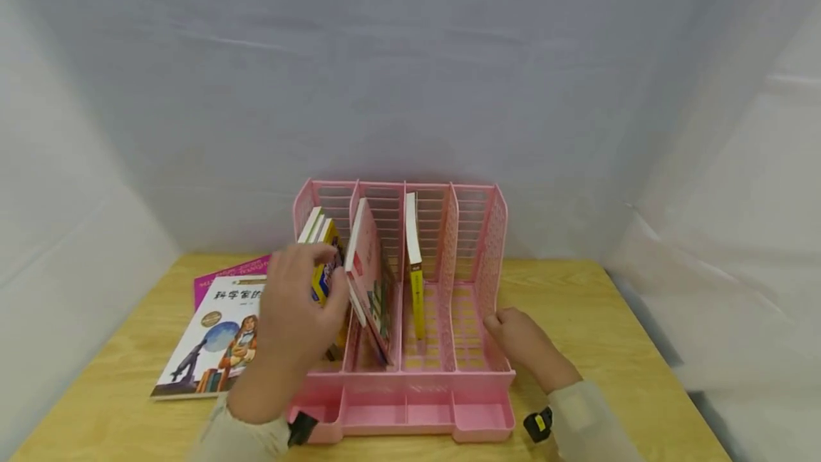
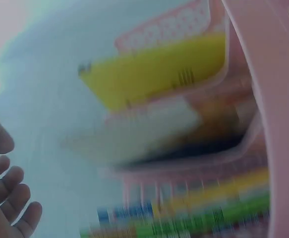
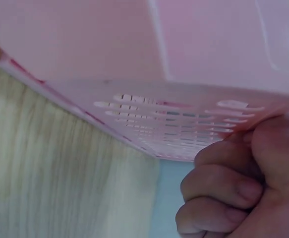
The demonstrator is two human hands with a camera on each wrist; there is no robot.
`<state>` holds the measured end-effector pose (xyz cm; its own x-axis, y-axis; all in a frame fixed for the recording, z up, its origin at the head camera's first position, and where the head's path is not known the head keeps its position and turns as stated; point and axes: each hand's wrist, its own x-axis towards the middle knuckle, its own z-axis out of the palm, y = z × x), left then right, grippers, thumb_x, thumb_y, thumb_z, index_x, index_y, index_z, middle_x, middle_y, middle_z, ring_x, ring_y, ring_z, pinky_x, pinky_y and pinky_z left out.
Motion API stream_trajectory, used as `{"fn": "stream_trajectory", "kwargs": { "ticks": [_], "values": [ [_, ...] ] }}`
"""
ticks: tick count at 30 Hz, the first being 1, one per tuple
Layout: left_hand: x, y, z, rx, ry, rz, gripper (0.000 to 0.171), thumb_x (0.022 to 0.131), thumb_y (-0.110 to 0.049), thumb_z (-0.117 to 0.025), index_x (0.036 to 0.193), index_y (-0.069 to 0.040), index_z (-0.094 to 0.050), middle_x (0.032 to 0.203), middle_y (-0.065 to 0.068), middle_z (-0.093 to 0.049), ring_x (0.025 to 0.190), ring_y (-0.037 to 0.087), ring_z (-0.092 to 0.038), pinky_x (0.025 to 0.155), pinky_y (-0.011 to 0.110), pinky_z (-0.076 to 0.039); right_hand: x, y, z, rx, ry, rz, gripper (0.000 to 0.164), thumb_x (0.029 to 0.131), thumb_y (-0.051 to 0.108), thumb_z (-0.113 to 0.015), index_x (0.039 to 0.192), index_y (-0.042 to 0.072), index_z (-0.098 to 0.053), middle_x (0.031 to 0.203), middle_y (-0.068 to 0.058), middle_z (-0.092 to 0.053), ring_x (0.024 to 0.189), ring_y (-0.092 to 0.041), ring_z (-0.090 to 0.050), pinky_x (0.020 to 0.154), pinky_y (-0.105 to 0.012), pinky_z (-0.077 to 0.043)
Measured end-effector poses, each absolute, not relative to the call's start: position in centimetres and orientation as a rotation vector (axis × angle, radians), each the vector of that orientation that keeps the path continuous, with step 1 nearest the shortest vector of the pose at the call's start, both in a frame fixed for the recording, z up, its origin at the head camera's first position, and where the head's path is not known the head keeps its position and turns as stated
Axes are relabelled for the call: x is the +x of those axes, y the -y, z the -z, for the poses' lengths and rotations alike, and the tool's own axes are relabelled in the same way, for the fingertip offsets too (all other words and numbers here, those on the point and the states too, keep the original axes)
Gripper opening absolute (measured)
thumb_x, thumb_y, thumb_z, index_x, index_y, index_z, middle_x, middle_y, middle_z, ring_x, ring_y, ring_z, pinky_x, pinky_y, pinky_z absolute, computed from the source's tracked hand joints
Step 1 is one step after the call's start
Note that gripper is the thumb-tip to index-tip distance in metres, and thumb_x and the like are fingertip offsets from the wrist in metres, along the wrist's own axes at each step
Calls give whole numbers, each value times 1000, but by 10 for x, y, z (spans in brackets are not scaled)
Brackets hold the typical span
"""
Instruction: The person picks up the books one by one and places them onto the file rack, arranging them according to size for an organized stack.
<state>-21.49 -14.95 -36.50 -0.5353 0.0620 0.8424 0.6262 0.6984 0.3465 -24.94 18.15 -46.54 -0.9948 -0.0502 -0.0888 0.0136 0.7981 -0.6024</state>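
A pink book rack (image 1: 428, 379) with upright dividers stands on the table. My right hand (image 1: 522, 344) pinches the front edge of its right side panel; in the right wrist view, the curled fingers (image 3: 218, 183) are against the slotted panel. My left hand (image 1: 295, 309) is raised before the leftmost compartment, thumb apart from the fingers, with nothing held in the left wrist view. Several books (image 1: 316, 225) stand in that compartment, partly hidden by the hand. A thin pink book (image 1: 368, 262) leans in the second compartment. A yellow-spined book (image 1: 417, 298) stands upright in the third.
Left of the rack, a white-covered book (image 1: 214, 348) lies flat, overlapping a magenta book (image 1: 221, 279). Shallow pink trays (image 1: 484, 416) run along the rack's front. A pale sheet (image 1: 410, 77) hangs behind the wooden table (image 1: 577, 298) and along both sides.
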Motion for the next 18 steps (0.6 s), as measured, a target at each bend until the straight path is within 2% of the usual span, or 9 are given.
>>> {"fn": "stream_trajectory", "kwargs": {
  "ticks": [4, 6, 9, 13, 16, 18],
  "values": [
    [-215, 201, 374, -246, 2133, 872, 18, 92, -7, -63, 108, 3, -63, 96, 16, -64, 91, 32, -57, 80, 47, -44, -246, -182, 460, -77, -2908, 844, 43, 109, 28, -38, 73, 10, -51, 70, -7, -50, 66, -20, -47, 67, -37, -42],
    [-215, 231, 381, -96, 2277, 851, 21, 95, -9, -61, 112, 1, -63, 99, 16, -66, 93, 33, -60, 79, 49, -46, -244, -181, 455, -103, -2907, 761, 44, 111, 28, -36, 75, 9, -53, 70, -8, -51, 67, -22, -49, 70, -40, -44],
    [-219, 275, 396, 81, 2535, 773, 30, 98, -17, -58, 122, 1, -61, 106, 19, -68, 96, 37, -63, 74, 51, -48, -242, -179, 450, -116, -2915, 639, 46, 112, 29, -35, 81, 7, -62, 78, -11, -60, 75, -26, -60, 77, -47, -52],
    [-228, 326, 421, 271, 2874, 684, 50, 102, -31, -55, 132, 9, -52, 117, 31, -64, 98, 44, -63, 71, 53, -51, -242, -176, 448, -110, -2957, 487, 46, 111, 31, -37, 82, 9, -66, 90, -13, -70, 88, -32, -70, 79, -56, -57],
    [-235, 353, 439, 443, 3085, 611, 78, 102, -53, -51, 134, 18, -45, 122, 40, -56, 102, 52, -60, 74, 57, -53, -242, -175, 449, -140, -3003, 381, 43, 110, 28, -41, 76, 11, -61, 81, -12, -67, 77, -30, -68, 67, -53, -57],
    [-238, 365, 451, 539, 3181, 557, 97, 98, -69, -47, 133, 22, -43, 122, 44, -53, 103, 54, -59, 77, 60, -53, -243, -174, 450, -133, -3024, 378, 44, 110, 28, -43, 73, 11, -58, 74, -9, -62, 69, -25, -64, 63, -48, -55]
  ]
}}
